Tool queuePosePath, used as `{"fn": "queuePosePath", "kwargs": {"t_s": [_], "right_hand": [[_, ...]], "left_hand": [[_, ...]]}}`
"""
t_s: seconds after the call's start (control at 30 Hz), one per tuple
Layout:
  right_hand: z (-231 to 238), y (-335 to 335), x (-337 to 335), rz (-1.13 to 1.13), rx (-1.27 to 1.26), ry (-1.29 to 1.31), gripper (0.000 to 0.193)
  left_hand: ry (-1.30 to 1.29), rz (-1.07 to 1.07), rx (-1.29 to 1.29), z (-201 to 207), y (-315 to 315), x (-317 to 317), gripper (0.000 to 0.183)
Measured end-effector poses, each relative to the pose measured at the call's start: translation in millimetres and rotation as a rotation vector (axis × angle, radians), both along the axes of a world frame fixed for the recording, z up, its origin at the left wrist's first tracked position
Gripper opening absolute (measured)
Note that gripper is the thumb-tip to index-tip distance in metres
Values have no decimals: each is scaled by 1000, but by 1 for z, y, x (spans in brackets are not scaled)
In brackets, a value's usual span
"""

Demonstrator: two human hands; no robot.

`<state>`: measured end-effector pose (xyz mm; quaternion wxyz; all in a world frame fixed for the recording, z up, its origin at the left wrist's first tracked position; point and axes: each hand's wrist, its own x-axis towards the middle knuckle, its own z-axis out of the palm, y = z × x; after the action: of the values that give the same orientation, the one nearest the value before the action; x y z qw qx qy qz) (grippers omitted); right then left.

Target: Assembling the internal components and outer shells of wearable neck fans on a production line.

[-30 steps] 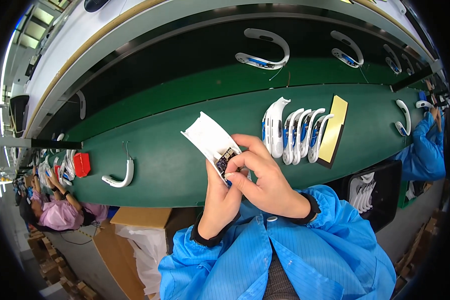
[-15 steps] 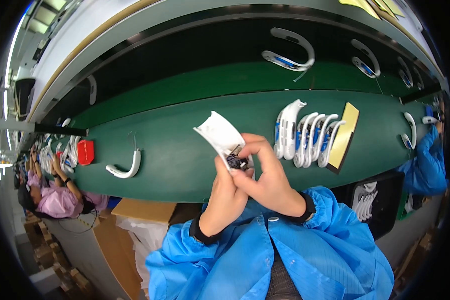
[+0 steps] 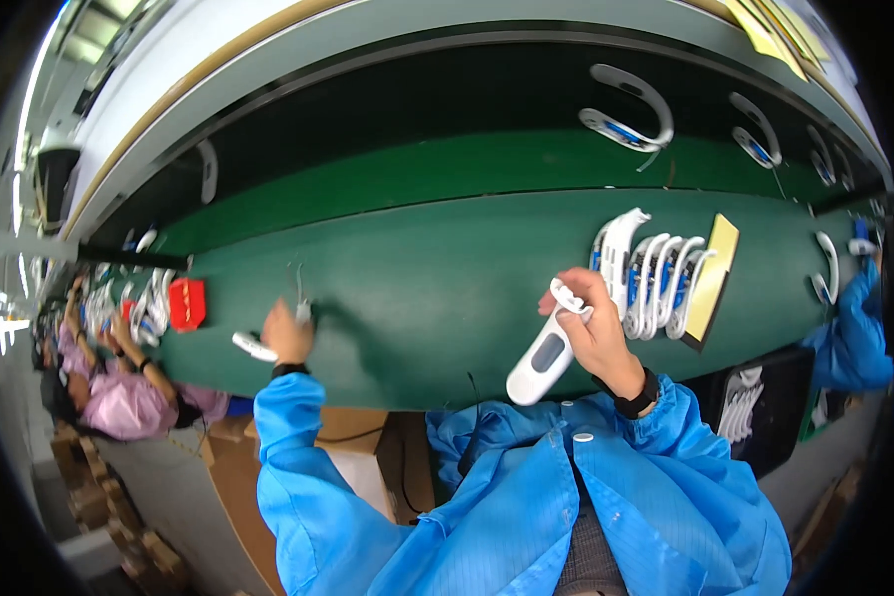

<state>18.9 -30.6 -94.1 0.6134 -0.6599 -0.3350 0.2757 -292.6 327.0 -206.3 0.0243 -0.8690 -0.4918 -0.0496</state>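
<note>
My right hand (image 3: 601, 328) is closed on the upper end of a white plastic housing (image 3: 528, 383). The housing is tilted, with a grey oval panel on its visible face, above the bench's front edge. Far to the left, my left hand (image 3: 288, 338) is on a curved white plastic piece (image 3: 253, 347) on the bench. My fingers cover its middle; one end shows at the lower left, and thin wires stand up from its other end. Just beyond my right hand stands a row of several curved white pieces (image 3: 656, 283) with blue parts inside.
A yellow board with a dark edge (image 3: 717, 283) stands against the row. A red bin (image 3: 187, 304) sits at the left. White pieces lie in a black tray (image 3: 780, 412) at the lower right. Co-workers sit at both sides; a cardboard box (image 3: 233, 497) stands below the bench.
Both hands were together on the white housing, with a dark circuit board showing. My left hand has let go and moved left to the curved piece; my right hand has carried the housing right.
</note>
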Motion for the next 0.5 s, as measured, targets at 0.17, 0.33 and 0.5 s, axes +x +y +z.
{"fn": "queuePosePath", "kwargs": {"t_s": [0.17,0.33,0.5], "right_hand": [[9,-13,10,-64,135,-297,32],[16,-15,12,-38,49,-232,43],[25,0,6,236,-157,-335,61]], "left_hand": [[354,94,-420,-26,0,-39,68],[-21,-55,-481,46,-50,18,78],[-338,-400,-419,154,-118,123,68]]}}
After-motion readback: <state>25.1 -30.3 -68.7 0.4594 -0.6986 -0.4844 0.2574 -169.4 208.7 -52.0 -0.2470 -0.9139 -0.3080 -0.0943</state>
